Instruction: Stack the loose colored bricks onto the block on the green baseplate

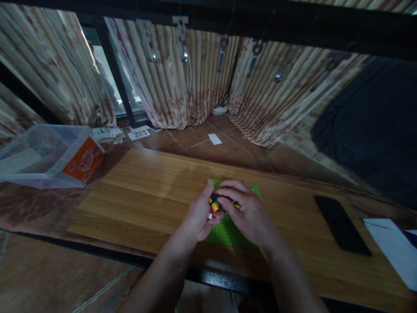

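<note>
My left hand (197, 214) is cupped around several small toy building bricks (215, 207) in yellow, purple, orange, white and green. Over them reaches my right hand (246, 209), thumb and fingertips brought together at the pile's edge; what sits between those fingertips is too small to make out. Beneath both hands lies a green studded baseplate (224, 235), partly covered by them. A few yellow and blue bricks (236, 204) show under my right hand's fingers; whether they are held or rest on the plate I cannot tell.
The wooden board (137, 195) bears a black phone (342, 224) at right, near white paper (391, 248). A clear plastic bin (42, 180) with an orange label stands at left. Behind are patterned curtains (208, 78), a white card (215, 139) and a dark draped shape (374, 130).
</note>
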Tool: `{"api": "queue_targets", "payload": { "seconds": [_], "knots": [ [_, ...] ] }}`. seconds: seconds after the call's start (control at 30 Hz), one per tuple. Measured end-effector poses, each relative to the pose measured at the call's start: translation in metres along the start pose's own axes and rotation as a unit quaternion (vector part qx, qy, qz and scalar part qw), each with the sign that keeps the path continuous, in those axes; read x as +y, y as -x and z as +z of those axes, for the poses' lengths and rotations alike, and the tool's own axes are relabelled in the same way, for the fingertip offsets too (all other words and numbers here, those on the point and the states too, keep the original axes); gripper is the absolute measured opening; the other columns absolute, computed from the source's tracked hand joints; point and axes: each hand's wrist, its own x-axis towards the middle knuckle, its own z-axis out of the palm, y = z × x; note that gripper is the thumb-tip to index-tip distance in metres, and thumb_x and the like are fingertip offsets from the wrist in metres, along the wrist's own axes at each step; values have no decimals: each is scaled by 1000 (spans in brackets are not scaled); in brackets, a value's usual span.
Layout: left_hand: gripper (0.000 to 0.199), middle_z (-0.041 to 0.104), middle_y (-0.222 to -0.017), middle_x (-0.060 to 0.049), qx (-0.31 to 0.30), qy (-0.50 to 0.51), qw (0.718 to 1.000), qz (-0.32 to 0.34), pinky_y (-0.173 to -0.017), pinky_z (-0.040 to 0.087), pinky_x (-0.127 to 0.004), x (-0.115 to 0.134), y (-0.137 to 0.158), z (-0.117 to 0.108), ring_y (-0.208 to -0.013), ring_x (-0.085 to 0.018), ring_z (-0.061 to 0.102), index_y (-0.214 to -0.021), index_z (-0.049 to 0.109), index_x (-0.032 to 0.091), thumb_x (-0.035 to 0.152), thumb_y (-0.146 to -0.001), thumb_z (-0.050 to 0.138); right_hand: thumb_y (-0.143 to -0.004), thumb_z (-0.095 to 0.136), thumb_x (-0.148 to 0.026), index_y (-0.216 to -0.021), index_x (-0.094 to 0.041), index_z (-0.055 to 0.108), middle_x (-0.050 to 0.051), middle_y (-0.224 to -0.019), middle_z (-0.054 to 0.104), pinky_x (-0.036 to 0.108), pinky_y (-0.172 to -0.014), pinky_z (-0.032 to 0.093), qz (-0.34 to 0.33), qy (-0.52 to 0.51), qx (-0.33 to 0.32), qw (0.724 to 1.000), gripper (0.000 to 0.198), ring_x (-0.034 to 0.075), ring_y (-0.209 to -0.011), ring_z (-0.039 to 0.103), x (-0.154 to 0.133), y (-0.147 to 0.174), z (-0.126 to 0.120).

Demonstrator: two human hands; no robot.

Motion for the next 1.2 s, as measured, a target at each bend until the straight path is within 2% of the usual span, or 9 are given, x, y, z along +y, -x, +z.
{"api": "queue_targets", "payload": {
  "seconds": [0.27, 0.43, 0.57, 0.67, 0.9, 1.2],
  "knots": [
    [42, 48, -51, 5, -18, -30, 999, 23, -30, 13, -12, -5, 0, 0, -32, -3, 40, -72, 49, 15, 56, -78, 58, -86, 55, -20, -87, -25, 68, 3, -104, 63, 38, -89, 44, 30, -23, 6, 999, 14, 19, -101, 56, -1, 0, 2],
    [38, 52, -56, 2, -35, -29, 999, 19, -31, 14, -11, 0, 1, -2, -35, -1, 38, -71, 53, 13, 50, -79, 59, -86, 56, -24, -87, -25, 67, 4, -100, 64, 37, -89, 44, 40, -67, 62, 995, 11, 19, -99, 58, 5, 0, 1],
    [29, 53, -60, 1, -92, 3, 996, -9, -31, 15, -10, 5, 4, -3, -36, 1, 34, -73, 56, 12, 40, -78, 63, -85, 58, -29, -87, -25, 69, 4, -102, 64, 37, -88, 46, 65, -152, 108, 980, 12, 19, -98, 60, 7, -1, 5],
    [23, 51, -62, 2, -126, 42, 991, -24, -32, 15, -9, 8, 6, -3, -37, 2, 32, -76, 57, 12, 33, -75, 67, -85, 59, -29, -88, -26, 71, 4, -103, 64, 37, -90, 46, 73, -191, 115, 972, 13, 19, -101, 59, 8, -1, 9],
    [29, 49, -61, 4, -92, 23, 995, 29, -32, 16, -9, 8, 7, -3, -39, 3, 32, -74, 57, 12, 33, -68, 75, -82, 63, -27, -93, -28, 71, 3, -101, 65, 36, -90, 46, 56, -174, 129, 975, 13, 18, -99, 60, 9, 0, 10],
    [35, 46, -58, 6, -75, -31, 995, 58, -32, 14, -11, 5, 6, 1, -37, 2, 29, -71, 55, 12, 42, -67, 75, -81, 64, -31, -84, -27, 74, 2, -87, 68, 32, -78, 50, 87, -244, 107, 960, 11, 17, -85, 62, 5, -1, 6]
  ]
}}
